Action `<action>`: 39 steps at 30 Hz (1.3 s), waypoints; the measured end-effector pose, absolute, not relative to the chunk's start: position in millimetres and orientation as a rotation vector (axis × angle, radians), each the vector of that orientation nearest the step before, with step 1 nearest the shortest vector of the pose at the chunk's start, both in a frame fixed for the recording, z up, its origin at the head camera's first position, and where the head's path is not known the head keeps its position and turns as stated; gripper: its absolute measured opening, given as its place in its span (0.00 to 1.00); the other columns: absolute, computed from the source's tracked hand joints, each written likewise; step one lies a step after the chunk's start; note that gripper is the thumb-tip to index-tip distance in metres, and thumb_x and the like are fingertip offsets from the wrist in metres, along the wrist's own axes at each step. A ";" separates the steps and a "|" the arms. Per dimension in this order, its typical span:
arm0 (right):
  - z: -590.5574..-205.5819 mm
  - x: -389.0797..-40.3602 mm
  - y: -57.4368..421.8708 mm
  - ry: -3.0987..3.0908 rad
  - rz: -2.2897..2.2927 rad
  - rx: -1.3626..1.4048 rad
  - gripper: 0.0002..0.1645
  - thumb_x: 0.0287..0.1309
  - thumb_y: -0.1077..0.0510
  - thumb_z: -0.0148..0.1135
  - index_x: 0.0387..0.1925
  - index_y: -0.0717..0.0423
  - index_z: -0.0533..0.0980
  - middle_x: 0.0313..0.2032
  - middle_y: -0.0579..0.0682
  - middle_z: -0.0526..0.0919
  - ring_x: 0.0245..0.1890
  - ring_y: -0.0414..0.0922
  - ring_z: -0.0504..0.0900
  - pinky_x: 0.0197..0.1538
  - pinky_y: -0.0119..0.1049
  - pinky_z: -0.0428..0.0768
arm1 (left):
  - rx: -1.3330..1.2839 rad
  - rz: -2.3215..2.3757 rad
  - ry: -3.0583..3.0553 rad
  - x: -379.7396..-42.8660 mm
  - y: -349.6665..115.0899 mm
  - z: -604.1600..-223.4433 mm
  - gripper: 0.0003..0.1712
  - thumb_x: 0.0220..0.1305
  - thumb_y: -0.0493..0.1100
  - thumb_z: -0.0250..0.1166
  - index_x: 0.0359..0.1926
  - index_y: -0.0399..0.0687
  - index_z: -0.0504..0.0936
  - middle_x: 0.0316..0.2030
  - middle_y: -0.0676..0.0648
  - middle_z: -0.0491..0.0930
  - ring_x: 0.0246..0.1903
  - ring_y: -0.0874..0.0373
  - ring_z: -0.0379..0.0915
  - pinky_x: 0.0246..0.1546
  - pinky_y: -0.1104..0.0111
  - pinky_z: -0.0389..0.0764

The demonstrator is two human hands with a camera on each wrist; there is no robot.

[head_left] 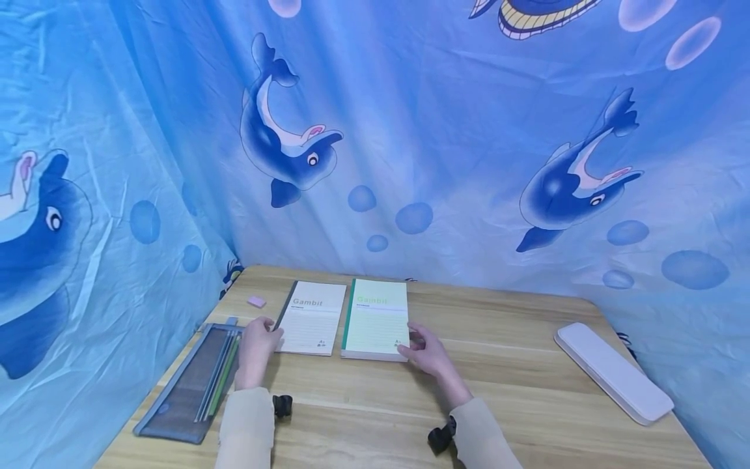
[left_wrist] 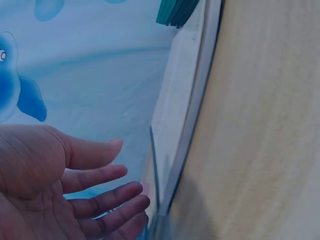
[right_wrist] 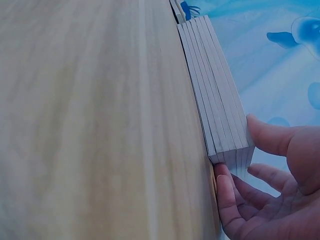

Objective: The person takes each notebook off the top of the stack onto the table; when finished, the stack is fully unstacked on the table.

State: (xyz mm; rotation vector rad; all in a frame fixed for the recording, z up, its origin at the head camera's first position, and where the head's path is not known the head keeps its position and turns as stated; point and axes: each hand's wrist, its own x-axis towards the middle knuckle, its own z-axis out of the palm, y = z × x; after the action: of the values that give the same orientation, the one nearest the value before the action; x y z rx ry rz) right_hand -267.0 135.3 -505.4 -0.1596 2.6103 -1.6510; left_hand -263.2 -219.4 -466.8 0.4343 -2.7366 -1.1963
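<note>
Two stacks of notebooks lie side by side on the table: a white notebook stack [head_left: 312, 319] with a dark spine, and a thicker green notebook stack [head_left: 376, 319]. At the right edge of the green stack, my right hand [head_left: 430, 350] holds the near corner. In the right wrist view its thumb [right_wrist: 272, 136] lies on the top edge and its fingers curl against the side and lower edge of the layered pages [right_wrist: 215, 95]. My left hand [head_left: 258, 345] hovers beside the white stack's left edge, fingers loosely extended and nothing in the palm, as the left wrist view shows.
A mesh pencil case [head_left: 176, 400] with several pencils [head_left: 218, 378] on it lies left of my left arm. Behind it is a pink eraser [head_left: 256, 301]. At the far right lies a white pencil box [head_left: 612, 371]. A blue dolphin-print curtain [head_left: 439, 163] hangs behind the table [head_left: 351, 410].
</note>
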 end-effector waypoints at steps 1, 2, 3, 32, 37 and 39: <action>-505.4 -267.2 135.4 2.614 -1.648 -0.160 0.42 0.56 0.58 0.72 0.68 0.66 0.65 0.57 0.67 0.76 0.47 0.53 0.78 0.48 0.44 0.79 | 0.416 -1.190 -2.741 -263.0 -219.1 -465.2 0.25 0.67 0.36 0.60 0.58 0.21 0.71 0.54 0.22 0.73 0.54 0.30 0.71 0.54 0.43 0.73; -505.3 -267.1 135.4 2.617 -1.644 -0.157 0.42 0.56 0.58 0.72 0.68 0.66 0.65 0.57 0.67 0.77 0.47 0.53 0.78 0.47 0.43 0.79 | 0.399 -1.186 -2.742 -263.1 -219.0 -464.0 0.25 0.67 0.37 0.60 0.58 0.21 0.71 0.54 0.22 0.73 0.55 0.30 0.70 0.54 0.43 0.72; -505.3 -267.2 135.5 2.620 -1.639 -0.155 0.42 0.56 0.58 0.72 0.68 0.66 0.65 0.57 0.67 0.77 0.47 0.52 0.78 0.47 0.43 0.79 | 0.378 -1.180 -2.741 -263.3 -218.7 -462.8 0.26 0.67 0.38 0.60 0.59 0.21 0.71 0.54 0.22 0.73 0.55 0.29 0.70 0.55 0.42 0.71; -505.5 -266.3 136.7 2.591 -1.661 -0.145 0.42 0.57 0.56 0.72 0.69 0.64 0.65 0.59 0.66 0.76 0.48 0.53 0.77 0.48 0.43 0.78 | -0.015 -1.352 -2.749 -276.6 -128.0 -468.5 0.21 0.63 0.39 0.67 0.53 0.29 0.78 0.44 0.35 0.81 0.44 0.43 0.79 0.44 0.53 0.81; -506.0 -267.2 135.5 2.593 -1.660 -0.152 0.41 0.57 0.57 0.71 0.69 0.65 0.65 0.58 0.66 0.76 0.48 0.53 0.77 0.49 0.44 0.78 | 0.017 -1.344 -2.805 -277.9 -121.1 -475.0 0.23 0.62 0.40 0.68 0.54 0.30 0.78 0.41 0.39 0.82 0.42 0.46 0.80 0.43 0.55 0.82; -506.6 -267.7 134.8 2.594 -1.664 -0.155 0.41 0.57 0.57 0.71 0.68 0.66 0.65 0.58 0.67 0.76 0.48 0.54 0.77 0.50 0.46 0.78 | 0.029 -1.346 -2.811 -278.1 -120.3 -476.4 0.24 0.62 0.40 0.69 0.54 0.30 0.77 0.40 0.40 0.82 0.41 0.47 0.80 0.43 0.56 0.82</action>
State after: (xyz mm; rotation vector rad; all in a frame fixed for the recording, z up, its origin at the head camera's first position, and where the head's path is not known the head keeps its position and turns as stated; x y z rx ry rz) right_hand -267.7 134.8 -506.6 -0.1552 2.5944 -1.6640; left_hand -278.1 -120.3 -476.4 0.0290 -2.8107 -1.3459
